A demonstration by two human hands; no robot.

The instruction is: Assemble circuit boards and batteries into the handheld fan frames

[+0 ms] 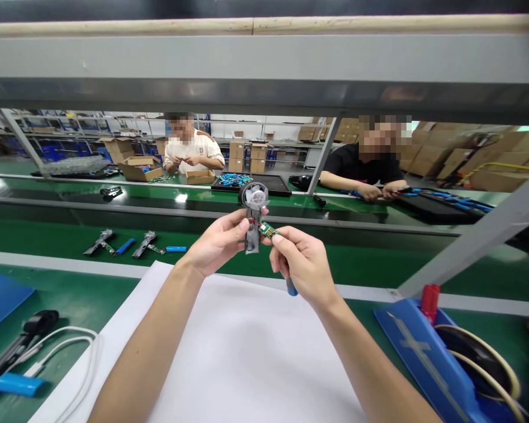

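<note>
Raised over the white sheet (247,352), my left hand (218,241) grips a small handheld fan (253,226) whose dark handle shell shows its inside. Its round head with a light motor hub points up. Red wires run from it to a small green circuit board (268,231) with yellowish display digits. My right hand (302,258) pinches that board between thumb and fingers. The end of a blue cylindrical battery (292,286) sticks out below the right hand; the palm hides the rest.
Two more fan bodies (100,242) with boards and blue batteries (126,245) lie at the left on the green surface. A blue bin (427,358) stands at right, a white cable (83,335) at left. Across the bench a person in white (194,150) and another in black (361,161) work.
</note>
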